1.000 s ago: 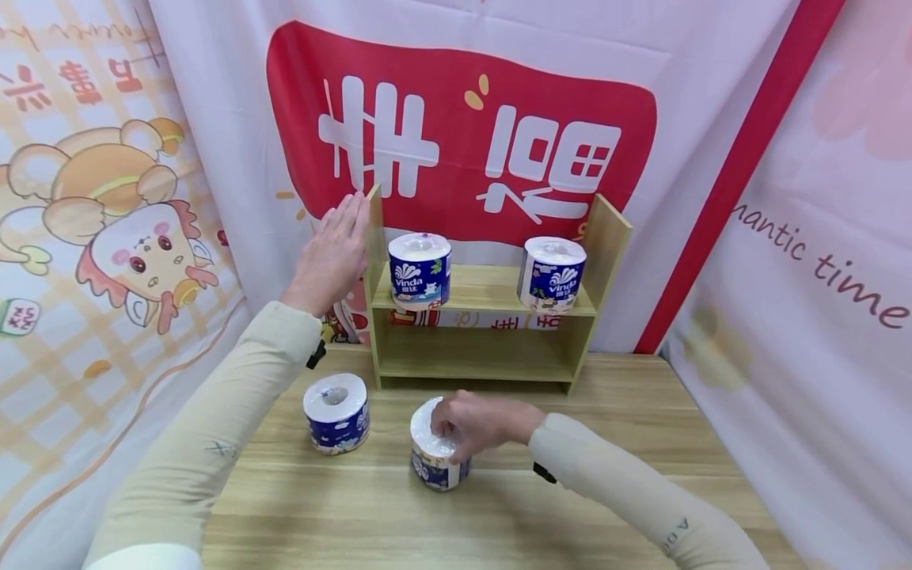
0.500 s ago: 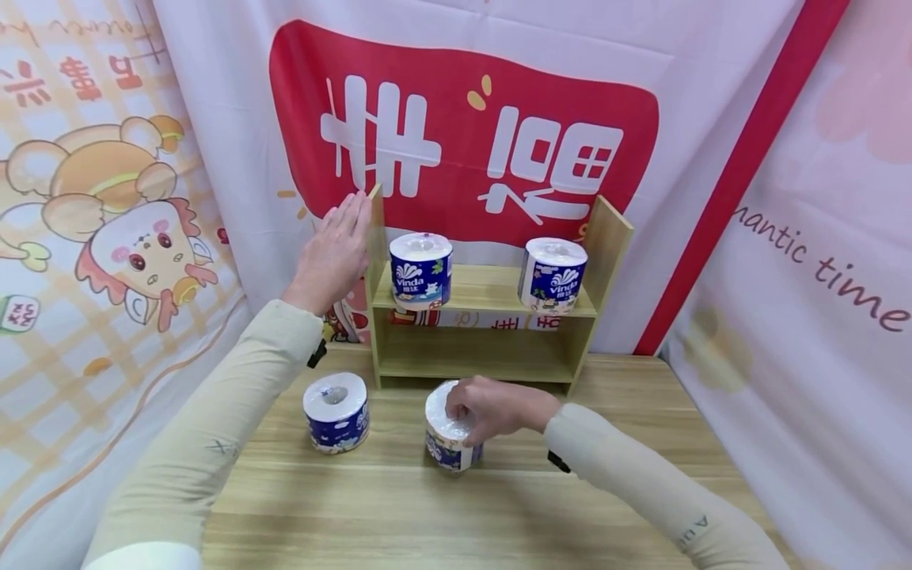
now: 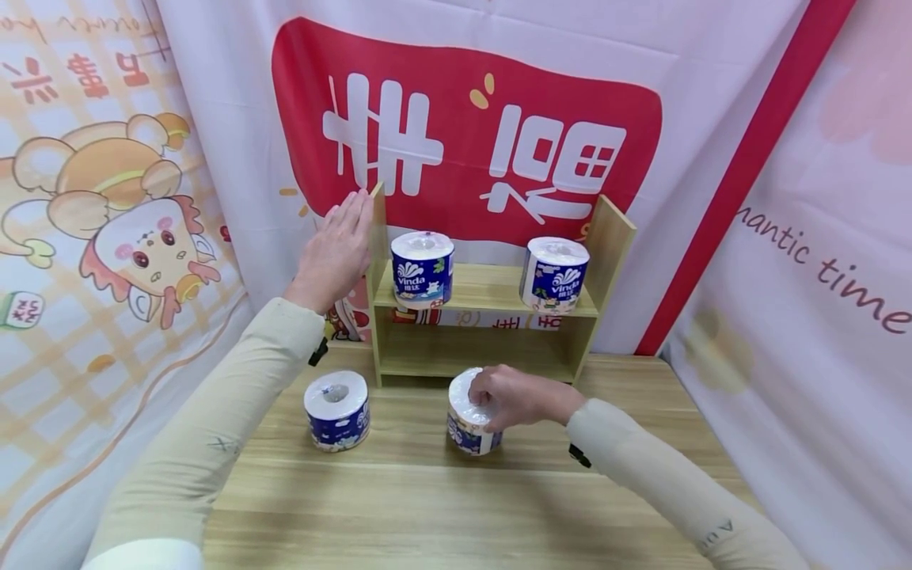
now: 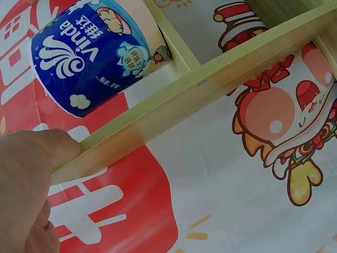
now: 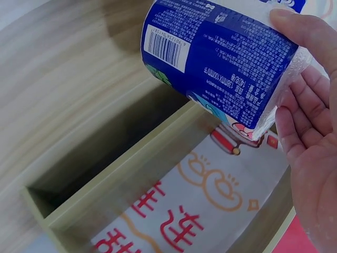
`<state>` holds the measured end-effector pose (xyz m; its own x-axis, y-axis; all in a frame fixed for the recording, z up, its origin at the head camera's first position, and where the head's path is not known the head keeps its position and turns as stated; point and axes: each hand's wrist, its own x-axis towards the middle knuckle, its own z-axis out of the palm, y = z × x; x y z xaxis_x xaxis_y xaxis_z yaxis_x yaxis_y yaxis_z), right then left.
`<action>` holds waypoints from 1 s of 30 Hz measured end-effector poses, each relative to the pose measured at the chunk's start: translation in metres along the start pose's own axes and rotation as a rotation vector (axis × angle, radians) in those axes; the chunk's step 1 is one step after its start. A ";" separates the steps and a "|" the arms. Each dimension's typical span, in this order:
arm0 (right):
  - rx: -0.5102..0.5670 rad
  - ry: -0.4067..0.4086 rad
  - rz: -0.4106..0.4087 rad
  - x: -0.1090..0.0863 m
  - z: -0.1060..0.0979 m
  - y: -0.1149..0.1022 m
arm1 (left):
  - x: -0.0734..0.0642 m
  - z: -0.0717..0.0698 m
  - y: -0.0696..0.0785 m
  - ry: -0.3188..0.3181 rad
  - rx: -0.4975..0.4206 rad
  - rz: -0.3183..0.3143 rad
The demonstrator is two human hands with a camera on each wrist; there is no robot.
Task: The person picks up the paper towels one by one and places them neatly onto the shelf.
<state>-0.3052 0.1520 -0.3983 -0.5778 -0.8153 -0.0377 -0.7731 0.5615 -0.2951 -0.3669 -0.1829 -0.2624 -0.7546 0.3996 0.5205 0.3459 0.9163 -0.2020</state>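
Note:
In the head view my right hand (image 3: 518,396) grips a toilet paper roll (image 3: 470,434) at its top, in front of the wooden shelf (image 3: 484,352). The right wrist view shows the thumb against the blue wrapper and the other fingers curled at the end of the roll (image 5: 221,68). My left hand (image 3: 333,257) rests on the shelf's left side panel (image 4: 142,118), fingers extended upward along it. A second roll (image 3: 336,423) stands upright on the table at the left. Two more, a left roll (image 3: 422,273) and a right roll (image 3: 556,277), stand on the upper board.
Wood-grain table (image 3: 442,514) lies under everything. Behind the shelf hangs a white cloth with a red panel (image 3: 463,63). Printed cloths form the left wall (image 3: 64,317) and the right wall (image 3: 819,356), close to the table's sides.
My right hand has carried the gripped roll to the right and closer to the shelf. My left hand stays at the side panel, and the other rolls have not moved.

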 end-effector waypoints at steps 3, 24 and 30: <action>-0.003 0.021 0.007 -0.005 -0.002 0.007 | 0.000 0.000 -0.001 0.002 -0.003 0.000; -0.028 0.134 0.057 -0.034 -0.034 0.038 | 0.001 0.001 -0.001 0.004 0.003 -0.004; -0.045 0.167 0.080 -0.037 -0.041 0.043 | 0.002 0.002 -0.002 0.002 0.007 0.000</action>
<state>-0.3280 0.2126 -0.3703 -0.6707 -0.7348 0.1007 -0.7314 0.6327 -0.2544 -0.3698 -0.1838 -0.2630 -0.7536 0.3997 0.5218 0.3423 0.9164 -0.2076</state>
